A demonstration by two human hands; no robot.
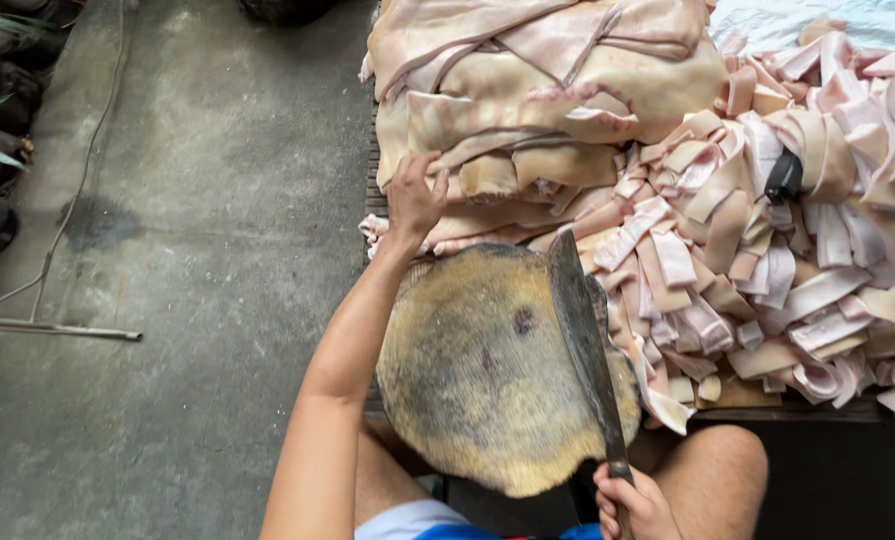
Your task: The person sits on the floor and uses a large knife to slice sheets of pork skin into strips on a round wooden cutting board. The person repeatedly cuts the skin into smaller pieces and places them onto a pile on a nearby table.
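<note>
My left hand [414, 197] reaches forward and rests its fingers on the lower edge of a tall stack of pale pork-skin sheets [538, 80]. My right hand [636, 503] is closed around the handle of a long dark cleaver [584, 335], whose blade lies flat across the right side of a round, worn wooden chopping block [478, 375]. The block's top is bare. To the right of the block lies a big heap of cut skin strips [768, 250].
A black object [784, 177] pokes out of the strip heap. A low wooden platform [748, 398] carries the meat. Grey concrete floor [198, 300] lies at left, with a thin metal rod [58, 328] and a cord on it. My bare knees are below the block.
</note>
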